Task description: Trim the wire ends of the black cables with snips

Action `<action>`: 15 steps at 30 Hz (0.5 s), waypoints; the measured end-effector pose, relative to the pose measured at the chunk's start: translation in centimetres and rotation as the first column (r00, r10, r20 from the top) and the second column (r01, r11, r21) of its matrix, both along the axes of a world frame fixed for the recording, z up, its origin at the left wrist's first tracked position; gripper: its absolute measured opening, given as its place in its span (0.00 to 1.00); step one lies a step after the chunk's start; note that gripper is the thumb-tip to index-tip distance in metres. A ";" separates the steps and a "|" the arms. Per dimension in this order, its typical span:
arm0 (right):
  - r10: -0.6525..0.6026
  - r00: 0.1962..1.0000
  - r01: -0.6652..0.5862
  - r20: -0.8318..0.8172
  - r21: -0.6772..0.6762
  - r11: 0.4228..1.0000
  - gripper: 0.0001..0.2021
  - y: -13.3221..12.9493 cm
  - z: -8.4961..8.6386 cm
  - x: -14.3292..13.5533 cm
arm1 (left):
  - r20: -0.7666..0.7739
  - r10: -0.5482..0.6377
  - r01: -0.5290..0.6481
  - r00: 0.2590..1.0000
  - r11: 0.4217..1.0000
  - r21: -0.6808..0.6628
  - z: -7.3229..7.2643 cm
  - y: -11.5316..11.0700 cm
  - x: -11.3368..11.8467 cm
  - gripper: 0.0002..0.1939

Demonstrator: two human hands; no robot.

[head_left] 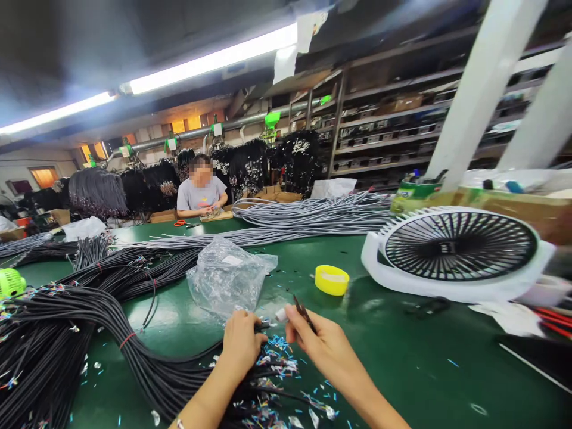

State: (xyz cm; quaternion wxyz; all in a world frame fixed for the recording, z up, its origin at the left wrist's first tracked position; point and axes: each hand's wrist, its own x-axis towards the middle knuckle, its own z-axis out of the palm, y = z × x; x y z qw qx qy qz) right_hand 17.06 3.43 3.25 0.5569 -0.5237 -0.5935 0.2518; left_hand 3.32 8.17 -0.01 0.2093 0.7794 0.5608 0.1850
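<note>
My left hand (242, 341) is closed around the end of a black cable (263, 325), just in front of a clear plastic bag. To its right, my right hand (315, 339) grips dark scissors or snips (304, 314), whose tips point up and to the left. A small white piece (281, 314) shows at the fingertips of my right hand, close to the cable end. Below both hands lie many blue and coloured wire scraps (279, 351). A thick bundle of black cables (102, 304) runs from the left to beneath my left hand.
Behind my hands are the plastic bag (227, 274) and a yellow tape roll (331, 280). A white fan (451, 250) lies at the right. Grey cables (313, 217) cross the far side of the green table (402, 363). A person (202, 190) sits across, near orange-handled scissors (179, 223).
</note>
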 end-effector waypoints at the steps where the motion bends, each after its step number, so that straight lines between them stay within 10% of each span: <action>1: -0.014 1.000 0.013 0.017 0.008 1.000 0.29 0.0 0.1 0.3 | 0.016 -0.001 0.001 1.000 1.000 0.007 -0.1 0.1 0.1 0.04; 15: -0.121 0.990 0.109 0.074 0.155 0.982 0.18 -1.5 0.6 -0.4 | 0.572 -0.027 0.002 0.820 0.999 0.045 2.0 -5.2 -1.2 0.19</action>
